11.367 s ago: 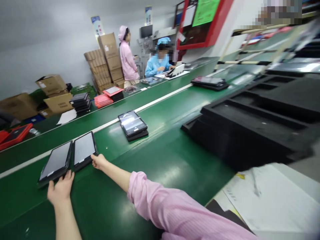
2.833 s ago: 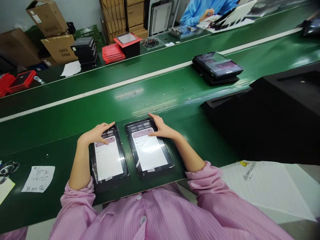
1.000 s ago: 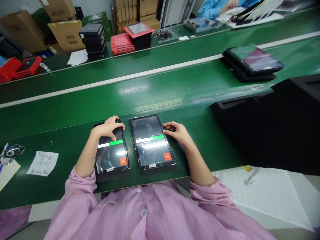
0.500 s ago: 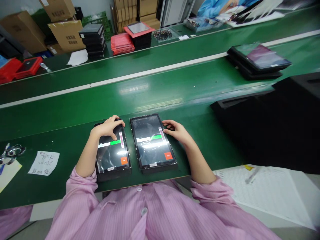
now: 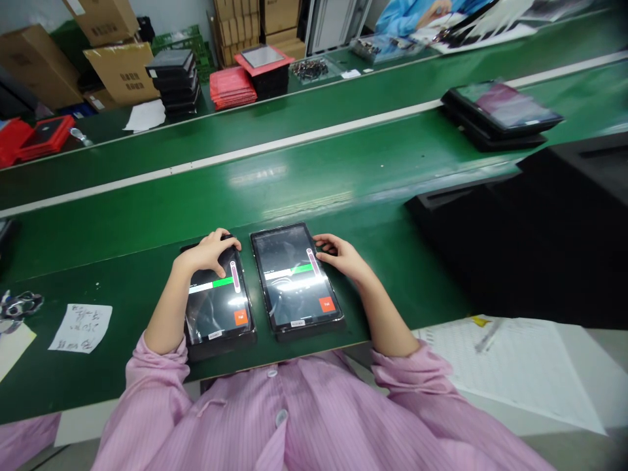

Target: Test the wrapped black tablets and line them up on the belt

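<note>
Two black tablets lie side by side at the near edge of the green bench. Each lit screen shows a white and green bar, a slim vertical slider and an orange square. My left hand [image 5: 209, 254] rests over the upper part of the left tablet [image 5: 216, 311], fingers spread: the thumb is on the screen and the other fingers reach its top and right edge. Beside the right edge of the right tablet [image 5: 289, 301], my right hand [image 5: 346, 258] has its fingers curved but apart, the tips at the edge. Whether they press it I cannot tell.
A large black box [image 5: 540, 242] stands at the right. Farther off are stacked tablets [image 5: 503, 118]. Handwritten paper [image 5: 81, 327] lies left, printed sheets [image 5: 510, 373] lower right. Across the bench are red sleeves [image 5: 233, 88], cartons [image 5: 122, 75] and a person in blue sleeves [image 5: 402, 16].
A dark object has come into view at the left edge of the green belt. The whole view has shifted slightly. Both hands keep their places at the tablets.
</note>
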A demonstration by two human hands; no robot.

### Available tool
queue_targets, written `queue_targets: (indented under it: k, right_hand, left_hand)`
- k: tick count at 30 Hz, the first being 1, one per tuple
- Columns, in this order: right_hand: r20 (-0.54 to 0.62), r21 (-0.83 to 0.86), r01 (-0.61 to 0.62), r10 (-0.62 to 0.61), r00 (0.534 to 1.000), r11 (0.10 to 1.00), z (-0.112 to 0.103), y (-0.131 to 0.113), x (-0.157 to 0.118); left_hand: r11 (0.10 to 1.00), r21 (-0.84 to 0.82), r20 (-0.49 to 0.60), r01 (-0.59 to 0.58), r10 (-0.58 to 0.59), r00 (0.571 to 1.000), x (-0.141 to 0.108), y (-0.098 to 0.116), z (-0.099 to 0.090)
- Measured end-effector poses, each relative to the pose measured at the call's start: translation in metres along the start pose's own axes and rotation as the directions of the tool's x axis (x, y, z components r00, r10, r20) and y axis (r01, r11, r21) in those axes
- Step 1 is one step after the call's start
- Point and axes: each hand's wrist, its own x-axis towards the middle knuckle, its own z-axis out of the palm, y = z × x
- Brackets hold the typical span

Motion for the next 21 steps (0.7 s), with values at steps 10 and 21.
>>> queue_targets:
  k: [10,21]
  right_hand:
    - [0.008,-0.022,-0.003,0.004,1.000,1.000,0.0001,-0.0041,-0.0005]
    - [0.019,-0.008,-0.001,0.001,1.000,1.000,-0.0014,-0.0037,-0.0001]
  left_hand:
    - [1.000,-0.002,0.000,0.011,-0.011,1.000,0.0005,0.0009,-0.0001]
    - [1.000,0.013,0.009,0.013,-0.013,1.000,0.0000,0.0013,-0.0008]
